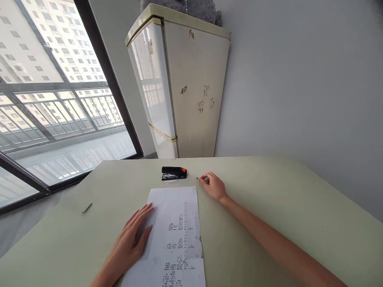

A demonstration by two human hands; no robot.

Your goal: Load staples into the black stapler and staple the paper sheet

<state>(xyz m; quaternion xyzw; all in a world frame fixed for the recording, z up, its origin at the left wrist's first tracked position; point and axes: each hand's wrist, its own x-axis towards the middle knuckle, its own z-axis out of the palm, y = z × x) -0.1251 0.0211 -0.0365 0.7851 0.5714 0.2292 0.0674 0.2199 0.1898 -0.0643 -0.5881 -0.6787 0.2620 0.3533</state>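
Observation:
My left hand point(131, 235) lies with its fingers stretched out along the left edge of a printed sheet of paper point(175, 227). My right hand point(213, 185) is beyond the sheet's far right corner, thumb and fingertips pinched together. A short grey strip, which looks like a piece of a staple strip point(197, 178), pokes out from that pinch, partly hidden by the fingers. Just left of it a black stapler point(174, 173) with an orange patch rests on its base. Another thin grey staple strip point(87, 207) lies apart at the left of the table.
The pale green table point(269, 207) reaches back to a cream refrigerator point(197, 79) with worn patches. A grey wall point(299, 79) stands at the right. Dark-framed windows point(60, 87) are at the left, and a grey plush-looking thing point(191, 10) sits on the refrigerator.

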